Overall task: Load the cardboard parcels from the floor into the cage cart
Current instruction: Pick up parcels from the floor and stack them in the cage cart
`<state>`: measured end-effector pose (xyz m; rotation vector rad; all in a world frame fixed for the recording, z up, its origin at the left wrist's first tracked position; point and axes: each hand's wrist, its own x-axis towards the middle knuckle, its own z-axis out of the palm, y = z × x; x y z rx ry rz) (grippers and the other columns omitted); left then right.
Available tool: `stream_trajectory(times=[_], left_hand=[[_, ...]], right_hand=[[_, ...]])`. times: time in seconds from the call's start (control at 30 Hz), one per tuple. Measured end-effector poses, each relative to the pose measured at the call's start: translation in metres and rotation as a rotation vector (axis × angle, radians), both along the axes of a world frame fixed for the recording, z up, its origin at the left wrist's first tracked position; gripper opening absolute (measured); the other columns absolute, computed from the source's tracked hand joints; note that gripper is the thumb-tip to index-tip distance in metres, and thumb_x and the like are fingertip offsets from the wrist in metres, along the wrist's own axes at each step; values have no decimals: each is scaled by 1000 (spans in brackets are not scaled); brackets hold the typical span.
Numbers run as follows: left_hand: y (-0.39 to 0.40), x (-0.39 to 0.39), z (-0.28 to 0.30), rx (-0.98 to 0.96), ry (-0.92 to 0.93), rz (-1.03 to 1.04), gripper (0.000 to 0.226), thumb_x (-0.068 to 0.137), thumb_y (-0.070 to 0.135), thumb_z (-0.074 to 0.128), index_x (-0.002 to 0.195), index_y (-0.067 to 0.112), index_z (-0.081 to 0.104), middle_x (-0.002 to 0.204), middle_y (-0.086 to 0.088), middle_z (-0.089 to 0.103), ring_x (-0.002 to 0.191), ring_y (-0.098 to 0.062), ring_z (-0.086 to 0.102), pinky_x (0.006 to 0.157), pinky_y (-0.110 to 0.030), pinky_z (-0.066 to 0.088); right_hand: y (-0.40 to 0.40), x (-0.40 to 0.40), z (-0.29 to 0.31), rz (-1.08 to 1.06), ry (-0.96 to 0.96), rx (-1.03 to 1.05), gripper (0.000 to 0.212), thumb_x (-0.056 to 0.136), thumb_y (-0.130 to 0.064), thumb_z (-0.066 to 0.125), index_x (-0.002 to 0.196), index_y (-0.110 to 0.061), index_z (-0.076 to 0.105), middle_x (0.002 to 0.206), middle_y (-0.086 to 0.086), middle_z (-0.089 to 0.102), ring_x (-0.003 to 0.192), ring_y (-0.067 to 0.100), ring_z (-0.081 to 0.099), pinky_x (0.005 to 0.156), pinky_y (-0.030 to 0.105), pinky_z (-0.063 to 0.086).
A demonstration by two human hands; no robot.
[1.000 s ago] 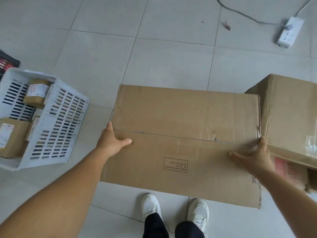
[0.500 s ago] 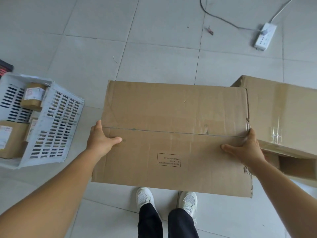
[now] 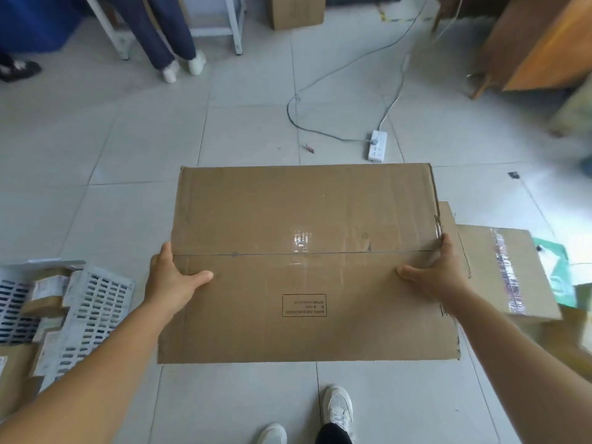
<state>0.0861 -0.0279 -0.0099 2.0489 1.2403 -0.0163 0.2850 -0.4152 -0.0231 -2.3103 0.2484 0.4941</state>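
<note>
A large cardboard parcel (image 3: 307,264) fills the middle of the view, held flat side up above the tiled floor (image 3: 128,161) and the person's white shoes (image 3: 338,408). A second taped cardboard parcel (image 3: 503,270) lies just beside its right edge, partly under it. The white slotted crate (image 3: 93,312) at lower left holds small labelled parcels (image 3: 48,285). The left hand (image 3: 171,280) grips the large parcel's left edge, thumb on top; the right hand (image 3: 439,274) clasps the right edge likewise. A white power strip (image 3: 377,145) lies beyond.
</note>
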Motion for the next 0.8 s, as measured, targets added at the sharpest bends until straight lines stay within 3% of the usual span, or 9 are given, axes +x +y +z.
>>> stream_trajectory(times=[0.13,0.4,0.63,0.8], left_hand=[[-13,13,38,-6,-76,-102,107,73,30,83,154,20,13,154,-8,25,138,-29,34,110,-45,34],[-58,47,105,-12,-223,-362,107,74,32,82,154,20,12,155,-7,23,139,-29,32,111,-45,33],[-123,80,153,-35,-323,-604,100,68,37,84,148,23,27,143,-8,36,126,-31,46,103,-48,43],[-187,102,185,-96,-408,-765,95,63,38,85,143,23,34,139,-6,42,123,-29,49,100,-49,45]], right_hand=[[-29,-24,49,-104,-76,7,116,58,-34,89,149,-29,17,146,5,39,128,31,45,101,47,43],[-102,-94,131,-345,-175,1,106,66,-29,89,147,-28,20,140,10,45,117,37,53,96,51,48],[-172,-171,192,-562,-297,-16,93,61,-32,89,134,-32,31,122,8,57,101,32,60,84,48,54],[-230,-221,228,-732,-357,-1,107,40,-52,82,132,-45,26,122,3,57,105,29,60,87,50,54]])
